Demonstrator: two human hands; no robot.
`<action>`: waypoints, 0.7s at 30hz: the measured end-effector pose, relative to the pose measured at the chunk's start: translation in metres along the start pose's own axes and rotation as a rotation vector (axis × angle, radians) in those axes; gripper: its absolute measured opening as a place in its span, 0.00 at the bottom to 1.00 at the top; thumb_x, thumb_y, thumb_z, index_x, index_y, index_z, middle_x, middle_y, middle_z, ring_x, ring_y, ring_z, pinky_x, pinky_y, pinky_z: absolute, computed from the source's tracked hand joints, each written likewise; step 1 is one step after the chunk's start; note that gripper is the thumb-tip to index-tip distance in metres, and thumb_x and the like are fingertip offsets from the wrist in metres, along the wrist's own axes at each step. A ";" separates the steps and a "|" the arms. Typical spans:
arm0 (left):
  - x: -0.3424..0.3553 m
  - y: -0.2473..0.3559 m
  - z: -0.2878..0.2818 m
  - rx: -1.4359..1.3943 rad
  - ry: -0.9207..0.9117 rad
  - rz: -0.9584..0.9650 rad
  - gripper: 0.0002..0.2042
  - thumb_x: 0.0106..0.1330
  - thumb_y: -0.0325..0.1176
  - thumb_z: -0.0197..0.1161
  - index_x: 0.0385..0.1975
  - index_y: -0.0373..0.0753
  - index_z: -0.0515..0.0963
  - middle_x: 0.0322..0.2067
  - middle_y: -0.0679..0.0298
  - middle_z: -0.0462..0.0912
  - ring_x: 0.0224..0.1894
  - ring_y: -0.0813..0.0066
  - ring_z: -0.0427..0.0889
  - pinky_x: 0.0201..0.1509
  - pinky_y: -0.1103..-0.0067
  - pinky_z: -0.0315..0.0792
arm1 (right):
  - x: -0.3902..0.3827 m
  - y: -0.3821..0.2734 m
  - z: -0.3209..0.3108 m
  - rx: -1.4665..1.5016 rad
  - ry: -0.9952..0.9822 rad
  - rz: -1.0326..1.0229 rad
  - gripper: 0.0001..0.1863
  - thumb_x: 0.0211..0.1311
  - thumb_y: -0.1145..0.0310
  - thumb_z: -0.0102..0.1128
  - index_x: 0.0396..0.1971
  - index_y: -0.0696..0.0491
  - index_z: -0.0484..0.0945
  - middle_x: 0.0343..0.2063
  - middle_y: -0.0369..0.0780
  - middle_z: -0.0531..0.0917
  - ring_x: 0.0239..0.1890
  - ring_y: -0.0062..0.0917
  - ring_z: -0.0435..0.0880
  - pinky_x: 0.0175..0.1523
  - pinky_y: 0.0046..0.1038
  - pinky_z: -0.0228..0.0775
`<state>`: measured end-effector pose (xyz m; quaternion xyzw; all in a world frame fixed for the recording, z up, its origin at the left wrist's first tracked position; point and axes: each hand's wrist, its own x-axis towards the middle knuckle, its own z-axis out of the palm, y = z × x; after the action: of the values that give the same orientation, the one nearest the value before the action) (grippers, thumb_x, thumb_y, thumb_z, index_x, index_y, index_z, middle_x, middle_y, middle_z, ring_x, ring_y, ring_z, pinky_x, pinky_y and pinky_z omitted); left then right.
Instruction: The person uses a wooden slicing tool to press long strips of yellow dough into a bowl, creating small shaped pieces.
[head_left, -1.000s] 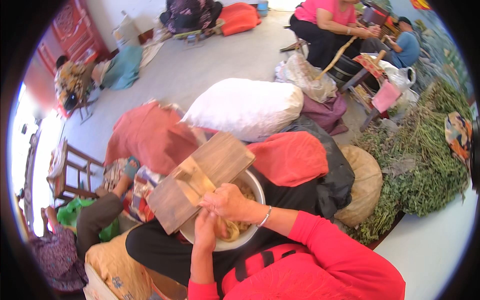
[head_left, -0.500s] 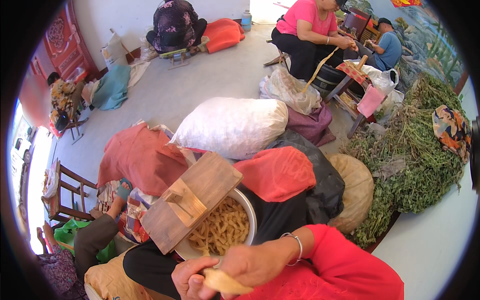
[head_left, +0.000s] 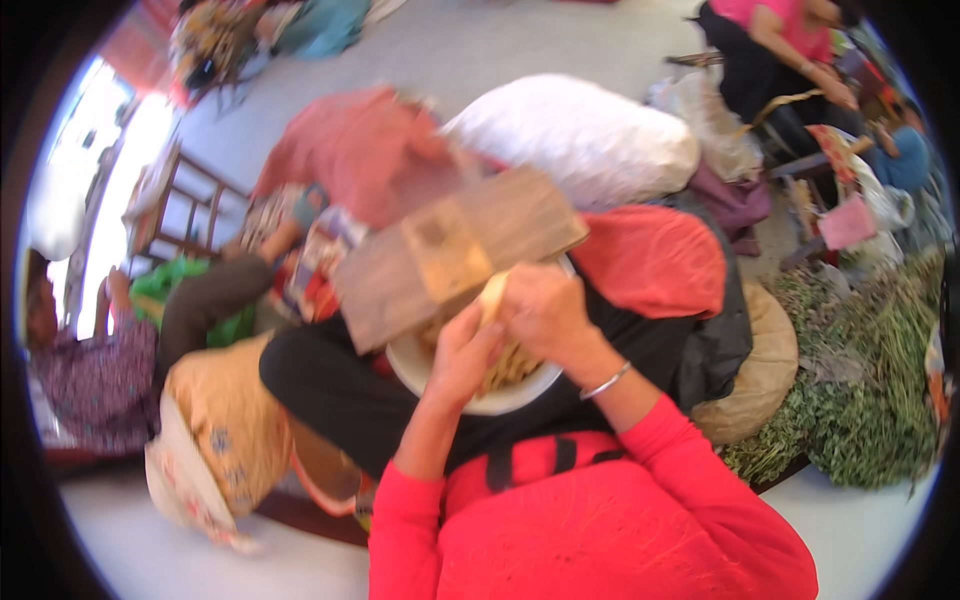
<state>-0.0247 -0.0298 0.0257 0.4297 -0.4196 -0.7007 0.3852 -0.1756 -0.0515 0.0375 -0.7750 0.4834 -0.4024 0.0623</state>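
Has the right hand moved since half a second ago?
Yes: the right hand went forward, from the near side of the white bowl to beside the wooden board.

A single wide fisheye view comes from the left one of two cameras worn side by side on the person's head. It looks steeply down and forward, over the wearer's red top (head_left: 600,530), which fills the lower middle at close range. The forearms (head_left: 422,432) rise from below, placing the hands (head_left: 545,315) and the bowl (head_left: 500,404) near the centre, also close. Beyond, the view reaches across the floor (head_left: 450,50) to a seated co-worker (head_left: 785,35) at its far right side. The picture is upright and unmirrored; straight edges bend toward its dark, rounded rim.
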 end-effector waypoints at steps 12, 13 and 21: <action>-0.011 -0.031 -0.030 -0.279 -0.149 -0.178 0.04 0.69 0.32 0.55 0.36 0.40 0.75 0.22 0.71 0.72 0.18 0.85 0.63 0.21 0.85 0.58 | -0.005 -0.003 0.016 0.043 -0.010 -0.082 0.04 0.47 0.68 0.64 0.23 0.51 0.79 0.27 0.34 0.79 0.29 0.30 0.79 0.36 0.31 0.66; -0.013 -0.031 -0.033 -0.014 -0.086 -0.057 0.04 0.68 0.31 0.55 0.35 0.39 0.75 0.22 0.70 0.73 0.19 0.82 0.66 0.22 0.83 0.60 | -0.004 -0.001 0.007 0.006 -0.070 -0.101 0.04 0.47 0.69 0.64 0.24 0.51 0.80 0.27 0.35 0.79 0.29 0.30 0.79 0.37 0.30 0.67; -0.019 -0.018 -0.022 1.204 0.296 0.699 0.10 0.54 0.25 0.61 0.37 0.38 0.78 0.27 0.60 0.78 0.28 0.59 0.78 0.33 0.70 0.72 | -0.055 0.018 0.036 1.046 -0.630 0.879 0.15 0.65 0.60 0.55 0.27 0.55 0.81 0.30 0.34 0.83 0.34 0.27 0.82 0.39 0.27 0.72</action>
<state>-0.0009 -0.0123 0.0082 0.4989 -0.7902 -0.1168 0.3361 -0.1753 -0.0275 -0.0260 -0.4583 0.4533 -0.2767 0.7127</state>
